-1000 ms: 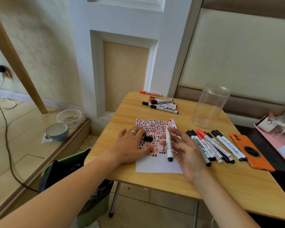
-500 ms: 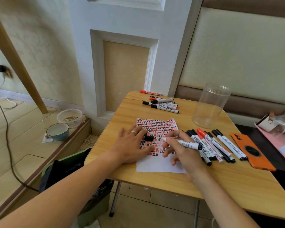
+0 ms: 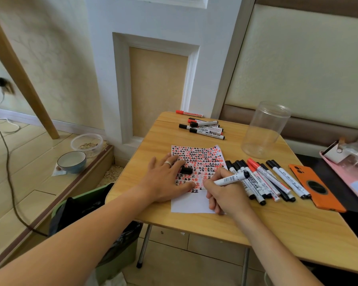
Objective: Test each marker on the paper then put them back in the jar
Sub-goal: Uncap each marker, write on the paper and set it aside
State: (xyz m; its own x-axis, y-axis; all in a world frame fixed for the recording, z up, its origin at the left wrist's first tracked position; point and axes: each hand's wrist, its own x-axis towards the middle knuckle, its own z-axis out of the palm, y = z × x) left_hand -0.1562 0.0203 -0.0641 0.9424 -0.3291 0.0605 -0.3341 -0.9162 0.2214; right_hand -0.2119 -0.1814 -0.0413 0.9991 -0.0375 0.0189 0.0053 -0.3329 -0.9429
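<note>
Paper (image 3: 194, 205) lying flat on the counter (image 3: 298, 230), mostly filled with rows of red and black test marks, only the near strip blank. Left hand (image 3: 165, 180) spread flat on the sheet, pinning it, black cap (image 3: 186, 170) just beside the fingers. Right hand (image 3: 228, 193) pinching an uncapped marker (image 3: 229, 179), tip down at the last row. Capped markers (image 3: 262, 180) fanned at right, probably awaiting testing; another batch (image 3: 203, 127) at the far edge. Jar (image 3: 265, 131) standing with nothing visible inside, so judged roughly midway: none put back yet.
</note>
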